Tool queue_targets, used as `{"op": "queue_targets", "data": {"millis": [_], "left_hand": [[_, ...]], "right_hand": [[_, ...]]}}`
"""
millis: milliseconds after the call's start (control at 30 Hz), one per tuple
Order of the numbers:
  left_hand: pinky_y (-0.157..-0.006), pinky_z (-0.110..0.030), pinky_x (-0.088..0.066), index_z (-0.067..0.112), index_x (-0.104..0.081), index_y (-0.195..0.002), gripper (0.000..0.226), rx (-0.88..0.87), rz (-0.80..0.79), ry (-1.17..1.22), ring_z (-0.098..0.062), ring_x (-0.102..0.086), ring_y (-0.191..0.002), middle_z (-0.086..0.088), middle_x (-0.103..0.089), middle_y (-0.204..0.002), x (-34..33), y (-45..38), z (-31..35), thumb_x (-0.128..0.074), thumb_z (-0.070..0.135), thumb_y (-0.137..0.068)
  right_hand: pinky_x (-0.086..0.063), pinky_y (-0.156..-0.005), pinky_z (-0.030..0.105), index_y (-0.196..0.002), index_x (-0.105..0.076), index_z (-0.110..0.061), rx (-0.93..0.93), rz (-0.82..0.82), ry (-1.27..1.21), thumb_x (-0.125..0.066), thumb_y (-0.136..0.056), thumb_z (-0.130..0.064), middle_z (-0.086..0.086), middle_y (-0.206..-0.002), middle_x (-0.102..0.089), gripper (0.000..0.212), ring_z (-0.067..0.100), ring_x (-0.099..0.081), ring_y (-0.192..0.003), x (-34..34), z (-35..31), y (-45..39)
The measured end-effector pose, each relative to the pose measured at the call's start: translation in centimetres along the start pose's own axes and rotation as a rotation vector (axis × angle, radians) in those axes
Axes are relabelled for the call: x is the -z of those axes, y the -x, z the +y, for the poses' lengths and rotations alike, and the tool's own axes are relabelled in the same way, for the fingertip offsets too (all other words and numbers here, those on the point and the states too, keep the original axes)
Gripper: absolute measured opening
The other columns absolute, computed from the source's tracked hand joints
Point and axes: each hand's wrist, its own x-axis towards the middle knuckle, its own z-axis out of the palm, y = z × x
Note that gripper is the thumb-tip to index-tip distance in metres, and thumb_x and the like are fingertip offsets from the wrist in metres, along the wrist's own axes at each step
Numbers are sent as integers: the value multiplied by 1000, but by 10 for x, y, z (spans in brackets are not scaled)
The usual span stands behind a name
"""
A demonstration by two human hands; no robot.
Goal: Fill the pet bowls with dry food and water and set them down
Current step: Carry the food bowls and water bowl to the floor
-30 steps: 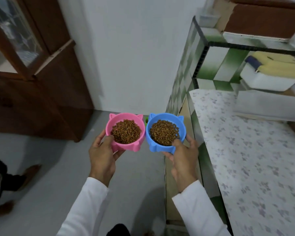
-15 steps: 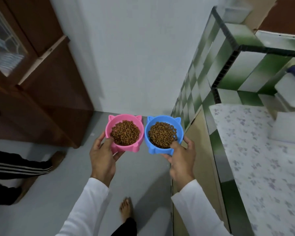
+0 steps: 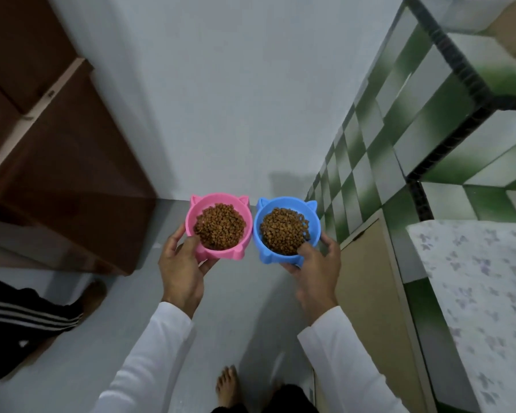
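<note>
I carry two cat-eared pet bowls side by side above the grey floor, each heaped with brown dry food. My left hand (image 3: 181,271) grips the pink bowl (image 3: 195,214) from below, thumb over its near rim. My right hand (image 3: 316,271) holds the blue bowl (image 3: 313,226) the same way, thumb hooked over the near rim onto the kibble. The two bowls almost touch. No water is in sight.
A dark wooden cabinet (image 3: 72,174) stands at the left against the white wall. A green-and-white tiled counter (image 3: 399,129) with a patterned cover (image 3: 474,293) runs along the right. Another person's striped trouser leg and foot (image 3: 27,311) are at the lower left. My bare foot (image 3: 227,386) is on the floor.
The view has swung left, away from the counter, and my foot has come into sight. Both bowls stay held the same way in front of me.
</note>
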Motion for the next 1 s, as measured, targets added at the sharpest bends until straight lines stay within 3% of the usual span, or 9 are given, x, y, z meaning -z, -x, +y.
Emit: {"op": "queue_targets", "data": {"millis": [167,367,567,1000], "left_hand": [[-82,-47,-63,24,-62,-138,40,24,12,-22,-29,-75,-104,-2,-75,-117,-23,-38,-10,-63,11,-100],[-87,-51,-62,25,-62,-139,41,52,28,-26,-28,-76,-103,-2,-75,-121,-48,-80,-30,-62,12,-101],[-86,-52,-62,26,-61,-140,40,85,68,-26,-31,-75,-104,-4,-73,-124,-65,-132,-62,-61,15,-102],[-89,-53,-60,23,-59,-142,45,110,39,-51,-35,-73,-108,-7,-73,-125,-54,-281,-175,-63,11,-99]], "right_hand": [[-63,-69,48,-129,-53,-24,-27,1,20,-59,-88,10,6,-116,-61,54,32,-69,-102,-19,-1,-44],[-62,-73,55,-125,-56,-26,-59,-5,32,-56,-87,12,7,-115,-63,54,32,-70,-100,-37,2,-103],[-62,-68,47,-115,-57,-33,-73,-1,67,-57,-86,12,12,-118,-63,53,34,-69,-100,-51,21,-165],[-62,-67,47,-123,-56,-28,-102,75,48,-59,-84,13,9,-116,-63,57,32,-68,-100,-66,142,-318]]}}
